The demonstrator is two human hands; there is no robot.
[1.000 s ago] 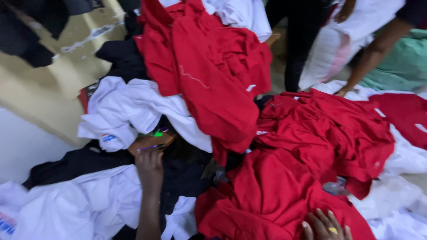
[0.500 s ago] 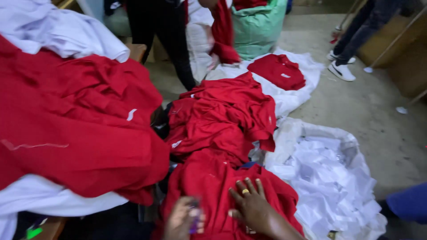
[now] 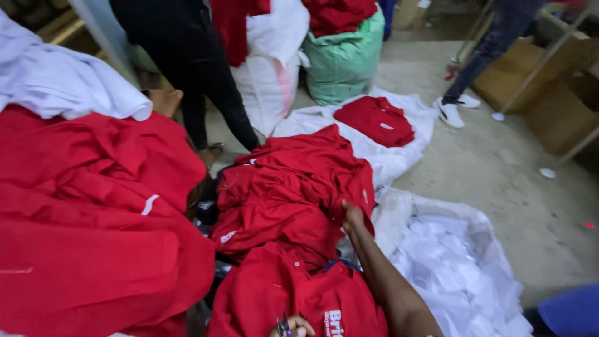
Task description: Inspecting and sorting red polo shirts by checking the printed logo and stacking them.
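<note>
Right hand [image 3: 353, 215] had reached forward from near pile, fingers gripping red shirt [image 3: 299, 187] on floor heap; left hand [image 3: 293, 326] clutched small scissors [image 3: 282, 324]; many shirts remained unsorted.

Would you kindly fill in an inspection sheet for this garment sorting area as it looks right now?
Surface: bare concrete floor, partly covered by a white sheet.
Job's things: heap of red shirts; small scissors.
Clutter: sack of white scraps; green sack; big red pile; white cloth.
Hands: right hand grips the heap's edge, fingers hidden; left hand holds the scissors.
Cables: nothing seen.
Surroundings: two people standing, person in black, white shoe.
</note>
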